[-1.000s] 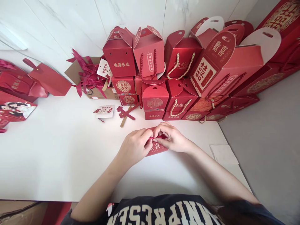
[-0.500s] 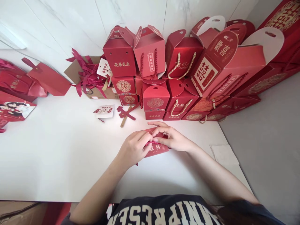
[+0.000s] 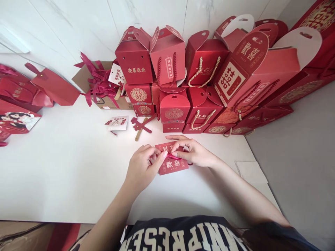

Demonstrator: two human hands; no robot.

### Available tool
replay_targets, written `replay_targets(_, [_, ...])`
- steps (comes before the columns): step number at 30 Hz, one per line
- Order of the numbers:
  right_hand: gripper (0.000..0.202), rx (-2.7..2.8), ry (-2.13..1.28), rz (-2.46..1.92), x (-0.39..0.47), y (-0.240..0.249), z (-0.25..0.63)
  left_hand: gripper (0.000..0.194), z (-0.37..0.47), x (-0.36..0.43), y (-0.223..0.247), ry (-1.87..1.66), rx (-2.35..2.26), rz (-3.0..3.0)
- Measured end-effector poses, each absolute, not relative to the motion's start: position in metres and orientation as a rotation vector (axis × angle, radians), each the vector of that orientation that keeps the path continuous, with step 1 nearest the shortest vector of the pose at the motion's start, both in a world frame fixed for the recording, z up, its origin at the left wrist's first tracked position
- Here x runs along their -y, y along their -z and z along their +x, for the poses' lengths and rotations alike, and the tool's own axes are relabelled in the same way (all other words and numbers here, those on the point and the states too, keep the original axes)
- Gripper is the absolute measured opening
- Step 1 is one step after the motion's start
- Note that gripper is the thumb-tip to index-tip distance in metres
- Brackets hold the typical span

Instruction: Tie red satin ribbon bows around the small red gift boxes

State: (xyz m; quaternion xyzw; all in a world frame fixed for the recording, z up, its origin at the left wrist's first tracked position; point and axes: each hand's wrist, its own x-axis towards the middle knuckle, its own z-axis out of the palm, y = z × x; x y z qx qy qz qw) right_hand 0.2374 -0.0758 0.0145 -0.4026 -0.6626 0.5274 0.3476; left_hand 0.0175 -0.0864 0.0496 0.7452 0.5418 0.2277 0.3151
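A small red box (image 3: 174, 168) with pale characters lies on the white table in front of me. Across its top runs a dark pink ribbon (image 3: 174, 156). My left hand (image 3: 146, 164) pinches the ribbon at the box's left side, thumb uppermost. From the right, my right hand (image 3: 192, 152) pinches the same ribbon between thumb and index finger, with another finger stretched out beyond the box. The fingertips of both hands are close together over the middle of the box.
Stacked red gift boxes (image 3: 175, 111) stand behind my hands. Farther left are a cardboard box (image 3: 115, 103) of pink ribbons, white tags (image 3: 120, 123), crossed red and gold strips (image 3: 141, 129) and red bags (image 3: 56, 87) on the white table (image 3: 65, 167).
My left hand has shifted left and turned, uncovering more of the red box and the ribbon. The right hand has barely moved.
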Motion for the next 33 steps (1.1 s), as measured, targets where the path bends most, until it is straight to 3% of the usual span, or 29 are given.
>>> replay_targets(19, [0.015,1.86,-1.332,-1.222,0.079,-0.039,0.257,0.026,0.001,0.085,-0.045,-0.504,-1.283,1.777])
replay_targets(28, [0.014,2.06,-1.058,-1.347,0.085,-0.042,0.26,0.022,0.0,0.091,-0.038,-0.624,-1.333,1.905])
replay_targets(32, [0.016,2.006,-1.039,-1.342,0.083,-0.045,0.259,0.005,0.002,0.089,-0.037,-0.676,-1.323,2.022])
replay_targets(33, [0.017,1.986,-1.019,-1.333,0.083,-0.046,0.259,0.013,0.002,0.089,-0.038,-0.694,-1.301,2.042])
